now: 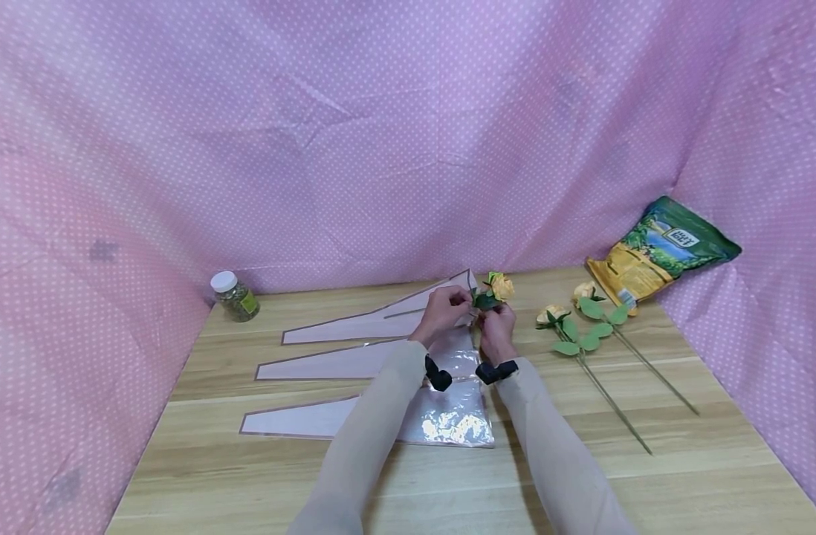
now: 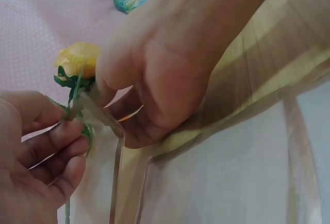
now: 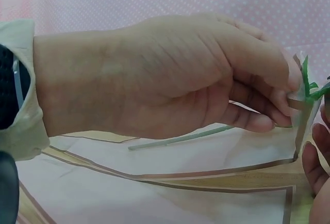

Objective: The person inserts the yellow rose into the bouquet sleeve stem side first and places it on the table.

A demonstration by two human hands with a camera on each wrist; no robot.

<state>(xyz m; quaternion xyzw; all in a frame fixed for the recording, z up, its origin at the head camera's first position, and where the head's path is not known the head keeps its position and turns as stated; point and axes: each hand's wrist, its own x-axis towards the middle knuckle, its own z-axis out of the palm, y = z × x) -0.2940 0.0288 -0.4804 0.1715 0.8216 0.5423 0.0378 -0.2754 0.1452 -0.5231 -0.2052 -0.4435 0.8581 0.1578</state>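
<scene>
A yellow artificial rose [image 1: 502, 287] with green leaves pokes out of the mouth of a flower sleeve [image 1: 341, 327]. This sleeve is pale, brown-edged and partly see-through, and the rose's stem [image 1: 404, 313] lies along it. Left of the bloom, my left hand [image 1: 443, 312] pinches the sleeve's mouth edge beside the leaves, thumb against fingertips. Just below the bloom, my right hand [image 1: 498, 328] has its fingers curled at the sleeve's other mouth corner, seen in the left wrist view. What its inner fingers touch is partly hidden. Only its fingertips [image 3: 314, 157] show in the right wrist view.
Two more flower sleeves [image 1: 334, 364] lie nearer on the wooden table [image 1: 201, 475], partly under my forearms. Two yellow roses [image 1: 554, 316] lie at the right. A green and yellow bag [image 1: 669, 249] leans in the back right corner; a white-lidded jar [image 1: 237, 297] stands back left.
</scene>
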